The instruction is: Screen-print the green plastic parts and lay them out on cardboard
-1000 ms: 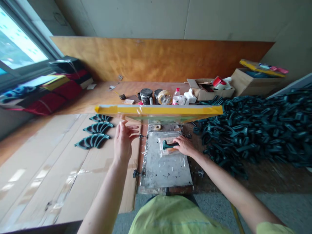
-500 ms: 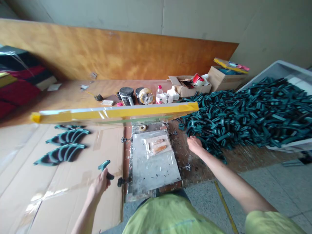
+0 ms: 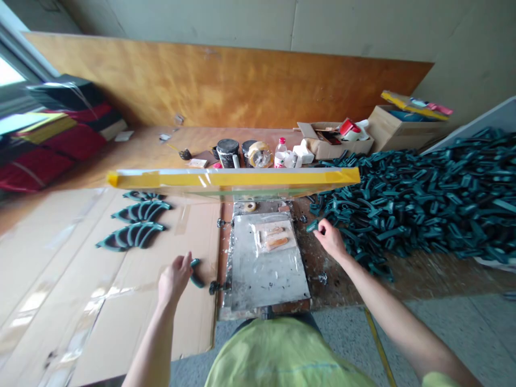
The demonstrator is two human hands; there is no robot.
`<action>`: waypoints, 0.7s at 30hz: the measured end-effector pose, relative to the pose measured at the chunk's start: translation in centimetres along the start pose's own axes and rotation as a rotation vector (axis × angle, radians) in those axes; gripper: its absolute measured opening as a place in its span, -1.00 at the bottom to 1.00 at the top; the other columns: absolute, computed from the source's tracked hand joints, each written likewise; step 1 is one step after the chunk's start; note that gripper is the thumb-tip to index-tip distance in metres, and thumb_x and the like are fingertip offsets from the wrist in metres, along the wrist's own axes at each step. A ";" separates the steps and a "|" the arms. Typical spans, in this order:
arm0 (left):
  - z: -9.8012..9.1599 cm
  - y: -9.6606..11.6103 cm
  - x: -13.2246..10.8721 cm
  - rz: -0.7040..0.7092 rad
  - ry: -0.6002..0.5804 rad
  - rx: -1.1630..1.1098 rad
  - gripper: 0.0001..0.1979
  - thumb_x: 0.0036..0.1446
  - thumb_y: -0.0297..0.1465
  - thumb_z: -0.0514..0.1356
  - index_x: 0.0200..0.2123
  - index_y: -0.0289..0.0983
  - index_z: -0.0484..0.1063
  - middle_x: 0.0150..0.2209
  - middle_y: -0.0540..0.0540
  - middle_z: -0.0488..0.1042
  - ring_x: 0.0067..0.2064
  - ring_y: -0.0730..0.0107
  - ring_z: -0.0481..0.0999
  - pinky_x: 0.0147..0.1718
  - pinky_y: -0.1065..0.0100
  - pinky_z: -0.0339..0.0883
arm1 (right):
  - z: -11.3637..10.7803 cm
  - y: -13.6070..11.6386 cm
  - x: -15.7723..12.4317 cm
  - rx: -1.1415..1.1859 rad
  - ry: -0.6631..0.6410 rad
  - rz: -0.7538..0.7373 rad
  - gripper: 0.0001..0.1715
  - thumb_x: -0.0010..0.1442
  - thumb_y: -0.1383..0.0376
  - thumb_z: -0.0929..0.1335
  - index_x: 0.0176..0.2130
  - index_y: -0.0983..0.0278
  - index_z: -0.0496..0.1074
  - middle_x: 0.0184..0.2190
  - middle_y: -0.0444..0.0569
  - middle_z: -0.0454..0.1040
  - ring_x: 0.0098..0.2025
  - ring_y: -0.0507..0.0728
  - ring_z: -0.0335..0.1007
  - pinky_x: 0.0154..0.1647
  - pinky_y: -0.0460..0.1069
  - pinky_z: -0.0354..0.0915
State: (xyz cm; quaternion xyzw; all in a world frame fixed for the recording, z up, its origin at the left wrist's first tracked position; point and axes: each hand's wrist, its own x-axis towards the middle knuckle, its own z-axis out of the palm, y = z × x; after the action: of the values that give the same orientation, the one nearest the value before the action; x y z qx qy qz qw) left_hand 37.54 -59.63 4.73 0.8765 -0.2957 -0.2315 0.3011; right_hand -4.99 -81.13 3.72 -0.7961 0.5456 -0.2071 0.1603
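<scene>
My left hand [image 3: 174,279] is closed above the cardboard, its fingertips at the upper end of a dark green curved plastic piece [image 3: 196,274]. That piece looks pinched at its edge, though the contact is partly hidden. My right hand [image 3: 331,239] pinches another green plastic piece [image 3: 312,226] beside the large pile of similar pieces [image 3: 387,204]. Between my hands lies a grey metal plate [image 3: 266,279] with a small plastic-wrapped pad on it. Curved green pieces [image 3: 131,235] stand in fanned rows on the cardboard sheet [image 3: 137,301] to the left.
A framed screen with yellow tape [image 3: 237,178] spans above the plate's far end. Behind it are a black tub [image 3: 228,153], tape rolls [image 3: 260,155], a red-capped bottle [image 3: 281,152] and open cardboard boxes [image 3: 334,142]. Black knobs [image 3: 215,287] stick out beside the plate.
My right hand has come away from the pile's edge with a green piece in its fingers. My left hand has turned, and its piece now hangs or lies to its right. The view has shifted.
</scene>
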 end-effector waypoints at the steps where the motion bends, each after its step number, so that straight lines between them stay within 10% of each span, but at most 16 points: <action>1: -0.2 1.9 0.1 0.017 0.017 -0.103 -0.62 0.09 -0.01 0.09 -0.47 -0.20 0.41 -0.66 -0.01 0.38 -0.60 0.32 0.35 -0.58 0.39 0.16 | 0.7 -1.8 0.4 0.071 -0.017 -0.108 -0.92 0.17 0.30 0.31 -0.38 0.23 0.31 -0.46 -0.14 0.35 -0.41 0.08 0.30 -0.31 -0.04 0.24; 5: -1.3 10.9 0.0 0.252 0.077 -0.635 -0.64 0.11 -0.05 0.15 -0.29 -0.24 0.42 -0.60 0.07 0.36 -0.59 0.49 0.30 -0.55 0.48 0.21 | 4.1 -8.1 1.1 0.186 -0.155 -0.550 -0.87 0.21 0.45 0.28 -0.33 0.25 0.37 -0.20 0.00 0.43 -0.12 0.11 0.34 -0.07 0.00 0.26; 9: -3.2 17.0 -0.3 0.479 0.122 -0.952 -0.71 0.15 -0.11 0.15 -0.31 -0.22 0.33 -0.62 0.10 0.34 -0.63 0.56 0.25 -0.60 0.53 0.15 | 6.8 -10.1 1.2 0.166 -0.239 -0.636 -0.82 0.18 0.49 0.31 -0.25 0.27 0.47 -0.20 0.01 0.49 -0.09 0.12 0.36 -0.07 -0.01 0.29; 21: -3.1 16.8 -1.2 0.412 0.109 -0.906 -0.70 0.14 -0.14 0.13 -0.45 -0.26 0.37 -0.57 0.04 0.38 -0.57 0.54 0.33 -0.59 0.50 0.24 | 7.2 -10.2 0.3 0.014 -0.185 -0.657 -0.80 0.16 0.47 0.36 -0.25 0.26 0.56 -0.15 0.03 0.58 -0.02 0.12 0.41 0.04 0.08 0.33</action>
State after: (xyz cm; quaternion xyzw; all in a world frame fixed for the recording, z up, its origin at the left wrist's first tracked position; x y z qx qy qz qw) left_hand 32.09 -68.41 18.33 0.5919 -0.3165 -0.2262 0.7059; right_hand 6.92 -77.56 2.51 -0.9437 0.2415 -0.1782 0.1394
